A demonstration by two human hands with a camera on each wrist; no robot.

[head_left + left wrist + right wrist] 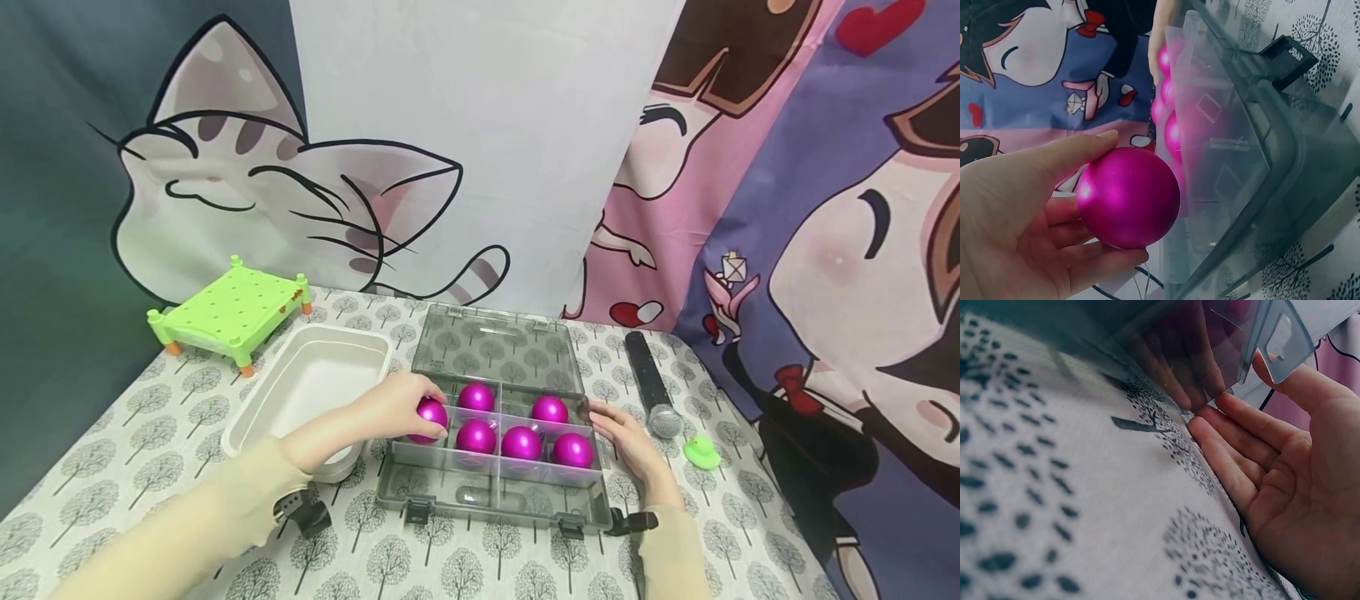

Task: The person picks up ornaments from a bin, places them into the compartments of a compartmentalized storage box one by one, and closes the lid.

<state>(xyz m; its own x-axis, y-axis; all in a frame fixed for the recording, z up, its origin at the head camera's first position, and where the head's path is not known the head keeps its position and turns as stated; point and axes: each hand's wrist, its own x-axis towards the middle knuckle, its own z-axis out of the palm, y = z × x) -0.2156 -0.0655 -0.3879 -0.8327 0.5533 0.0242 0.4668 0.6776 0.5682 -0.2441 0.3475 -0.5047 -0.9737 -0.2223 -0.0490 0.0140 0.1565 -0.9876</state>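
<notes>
A shiny magenta bauble (1130, 199) is held between the thumb and fingers of the left hand (403, 407). In the left wrist view a thin string loop hangs below it. The bauble is at the left end of a grey see-through divided box (438, 500), whose lid (498, 342) lies open at the back. Several more magenta baubles (476, 436) sit in the box's compartments. At the box's right side, the right hand (628, 440) touches the wall with its fingers nearly straight. Its thumb is up near the rim in the right wrist view.
A white plastic tub (258, 392) stands left of the box, partly behind the left forearm. Farther back left is a small green pegged stand (232, 308) with orange feet. On the right lie a black microphone (647, 375) and a green toy duck (701, 452).
</notes>
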